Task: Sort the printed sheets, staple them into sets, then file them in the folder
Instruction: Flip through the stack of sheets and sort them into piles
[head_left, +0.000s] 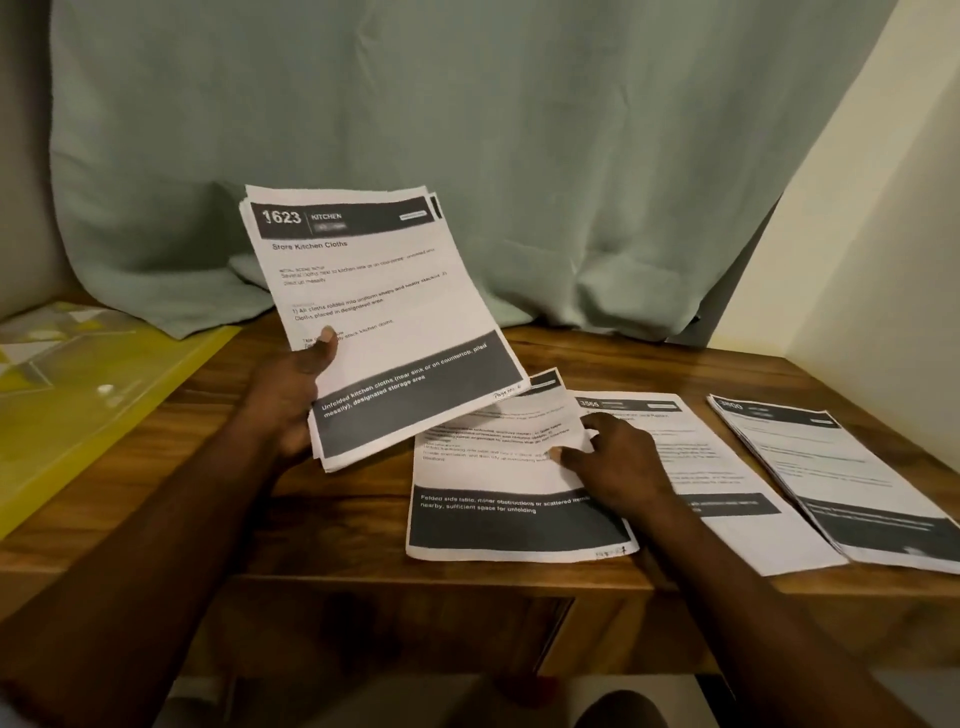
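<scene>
The fingers (597, 423) of the right hand (621, 467) are curling inward and, with the thumb, pinching the right edge of a loose white printed sheet (514, 415), which is lifting slightly off another white sheet with a black footer band (498, 493) lying flat on the brown wooden table (363, 530). The left hand (288, 402) is gripping a thick stack of white printed sheets (374, 291), its thumb pressing on the top page while its other fingers are hiding beneath the paper. This stack is tilting upward above the table, left of the flat sheets, and its top page is showing "1623 KITCHEN" and "Store Kitchen Cloths".

The stack's lower corner is covering the top left of the loose sheet, and the right hand is hiding part of the text on both sheets under it. The small print everywhere is blurring and hard to read.

To the right, 2 more piles are lying on the table: a middle pile of printed sheets (727, 467), touching the right wrist, and a far-right pile (831, 467), which the picture's edge is cutting off. A yellow translucent plastic folder (93, 405) is resting at the table's left side, well apart from the piles. A grey-green curtain (467, 130) is hanging behind, its hem draping onto the tabletop, beside a cream wall (883, 234).
</scene>
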